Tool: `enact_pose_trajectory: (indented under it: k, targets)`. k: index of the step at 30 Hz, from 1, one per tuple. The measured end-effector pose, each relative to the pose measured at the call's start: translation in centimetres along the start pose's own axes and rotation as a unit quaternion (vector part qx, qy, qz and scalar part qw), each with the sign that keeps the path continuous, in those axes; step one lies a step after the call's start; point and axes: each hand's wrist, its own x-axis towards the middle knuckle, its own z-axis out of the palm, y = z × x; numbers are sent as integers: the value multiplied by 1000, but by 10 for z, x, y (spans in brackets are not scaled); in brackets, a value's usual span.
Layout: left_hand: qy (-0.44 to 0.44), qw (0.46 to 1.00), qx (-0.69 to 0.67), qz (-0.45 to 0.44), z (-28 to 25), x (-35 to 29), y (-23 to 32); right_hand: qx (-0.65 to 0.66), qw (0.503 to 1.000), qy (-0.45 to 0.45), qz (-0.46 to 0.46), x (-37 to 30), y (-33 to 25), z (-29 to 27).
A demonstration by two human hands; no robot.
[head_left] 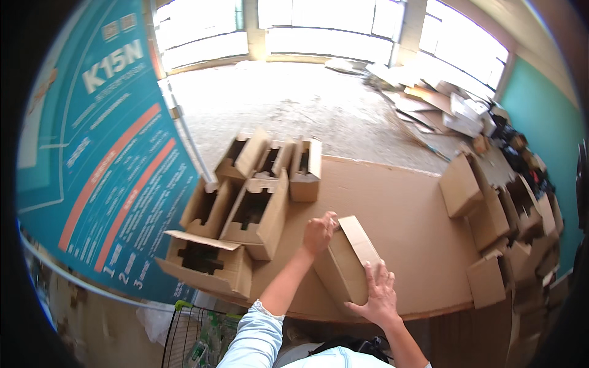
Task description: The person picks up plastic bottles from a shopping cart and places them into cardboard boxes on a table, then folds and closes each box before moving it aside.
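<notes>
A long brown cardboard box [345, 270] stands at an angle near the front edge of the cardboard-covered table [405, 214], its narrow top flap lying over it. At the box's far left corner my left hand [320, 233] has its fingers curled in against the edge. Beside the near right side, my right hand [377, 295] lies with fingers spread against the cardboard, the thumb stretched toward the near end. What is inside this box is hidden.
Several open boxes [251, 214] with dark contents crowd the table's left side. More boxes [485, 208] are stacked at the right. A blue-green banner [104, 159] rises at the left, above a wire cart [196, 334] holding green-and-clear items. Flattened cardboard [429, 104] litters the floor beyond.
</notes>
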Motion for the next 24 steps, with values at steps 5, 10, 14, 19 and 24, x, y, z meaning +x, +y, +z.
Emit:
enact_pose_trajectory:
  k: [5,10,14,19,24]
  targets:
    - [11,991,130,25,18,28,-15,42,996,73,36,2,-13,23]
    - [135,990,32,-41,14,-4,-25,15,987,150,51,6,-30,40]
    - [73,984,-43,-158,5,-118,-16,25,988,124,85,4,-28,36]
    - [-272,777,-375,-426,4,-216,23,41,986,147,70,5,-33,35]
    - [-217,653,-548,-475,9,-209,43,54,984,145,93,11,-35,35]
